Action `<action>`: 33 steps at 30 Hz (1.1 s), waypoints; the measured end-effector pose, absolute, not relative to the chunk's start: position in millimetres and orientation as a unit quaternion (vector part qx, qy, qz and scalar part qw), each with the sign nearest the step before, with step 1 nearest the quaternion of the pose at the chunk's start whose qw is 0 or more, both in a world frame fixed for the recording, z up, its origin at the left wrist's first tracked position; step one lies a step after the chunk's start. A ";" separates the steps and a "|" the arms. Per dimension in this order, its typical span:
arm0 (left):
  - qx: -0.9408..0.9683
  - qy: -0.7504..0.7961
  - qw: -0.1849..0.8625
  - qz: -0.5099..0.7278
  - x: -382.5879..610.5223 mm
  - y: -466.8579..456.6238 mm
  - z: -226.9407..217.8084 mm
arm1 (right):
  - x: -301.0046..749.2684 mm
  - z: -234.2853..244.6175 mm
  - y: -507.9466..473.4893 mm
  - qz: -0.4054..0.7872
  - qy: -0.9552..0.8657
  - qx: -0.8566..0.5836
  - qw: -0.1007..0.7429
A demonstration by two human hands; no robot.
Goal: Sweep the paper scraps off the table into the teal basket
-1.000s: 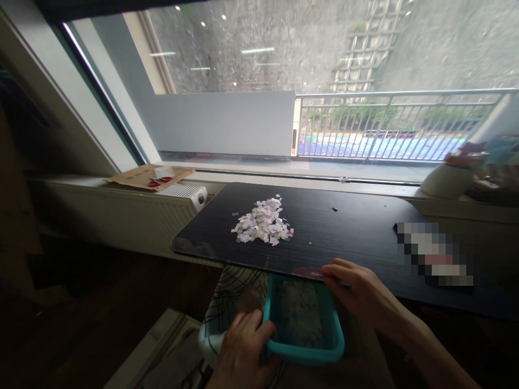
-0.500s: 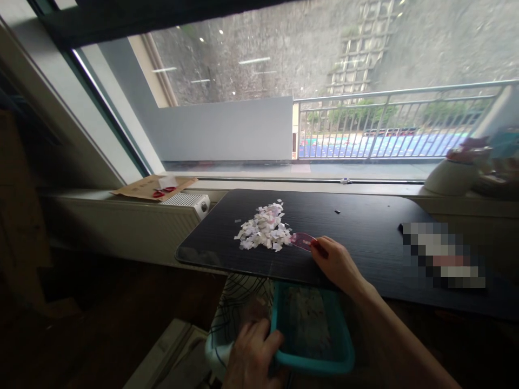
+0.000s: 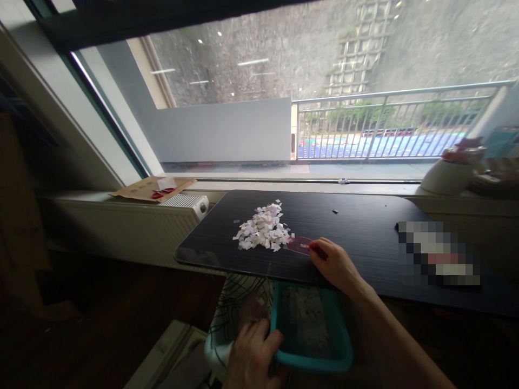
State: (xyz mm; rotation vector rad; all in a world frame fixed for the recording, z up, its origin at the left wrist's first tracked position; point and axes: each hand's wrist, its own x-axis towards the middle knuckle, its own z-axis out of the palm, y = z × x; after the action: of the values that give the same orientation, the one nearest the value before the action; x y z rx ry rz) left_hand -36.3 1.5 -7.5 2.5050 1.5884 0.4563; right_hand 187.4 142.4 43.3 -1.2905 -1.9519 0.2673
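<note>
A heap of small white paper scraps lies on the dark table. My right hand is closed on a pink see-through plastic piece, flat and rounded. It lies low against the tabletop, its far end touching the right edge of the heap. Below the table's front edge, my left hand is closed at the left rim of a teal plastic bin. Dim pale bits show inside the bin, too dark to make out clearly.
Red-handled scissors rest on brown paper by the window. A radiator runs below the sill. A blurred-out object lies on the table's right side; a white pot stands behind it.
The pink piece has shifted very slightly left at the heap's edge. My left hand stays at the bin's rim; the heap looks the same.
</note>
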 end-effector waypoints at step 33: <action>0.811 0.553 0.107 0.158 -36.9 0.5 1.9 | 202.3 53.5 118.0 0.197 -0.816 -0.439 0.321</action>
State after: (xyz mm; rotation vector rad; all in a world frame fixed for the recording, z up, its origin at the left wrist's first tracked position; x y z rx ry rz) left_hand -36.9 0.5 1.9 2.3869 1.6279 0.4654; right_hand 202.3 118.0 53.5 -1.1519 -2.1432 0.5166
